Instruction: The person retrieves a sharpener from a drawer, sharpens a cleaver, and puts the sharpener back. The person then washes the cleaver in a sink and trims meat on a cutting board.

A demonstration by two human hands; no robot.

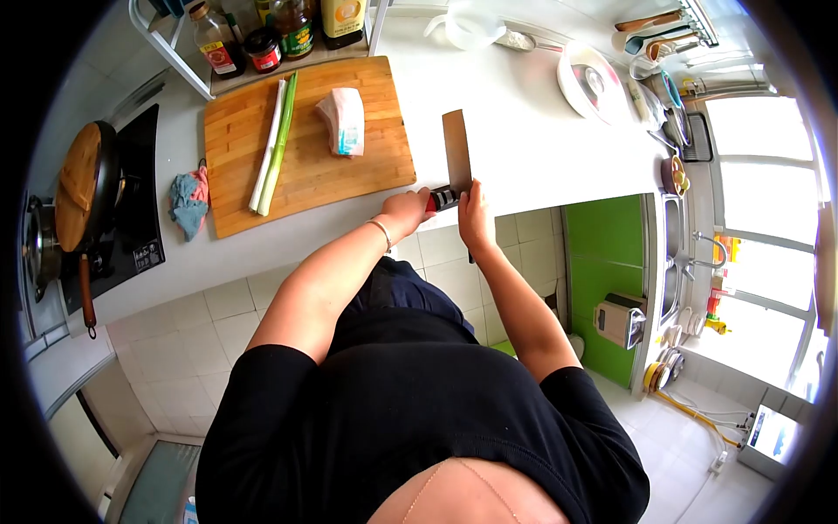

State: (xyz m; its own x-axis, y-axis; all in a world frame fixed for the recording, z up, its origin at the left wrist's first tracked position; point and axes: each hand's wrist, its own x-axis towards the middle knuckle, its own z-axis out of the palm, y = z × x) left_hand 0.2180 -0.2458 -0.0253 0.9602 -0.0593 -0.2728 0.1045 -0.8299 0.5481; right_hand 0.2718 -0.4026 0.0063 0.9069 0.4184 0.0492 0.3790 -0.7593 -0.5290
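My left hand (pixel 405 215) is closed around a knife sharpener (pixel 443 198), black and grey with red at its end, at the counter's front edge. In my right hand (pixel 477 220) is the handle of a cleaver; its broad blade (pixel 456 147) points away from me over the white counter. The blade's near end is at the sharpener, though whether it sits in a slot I cannot make out. Left of my hands lies a wooden cutting board (pixel 231 166) bearing leek stalks (pixel 277 144) and a wrapped block of meat (pixel 346 122).
A crumpled cloth (pixel 188 203) lies between the board and the black stove (pixel 135 210). On the stove is a pan with a wooden lid (pixel 80 185). Bottles (pixel 216 44) stand on a rack behind the board. A white bowl (pixel 572 87) is at the back right, near the sink (pixel 670 253).
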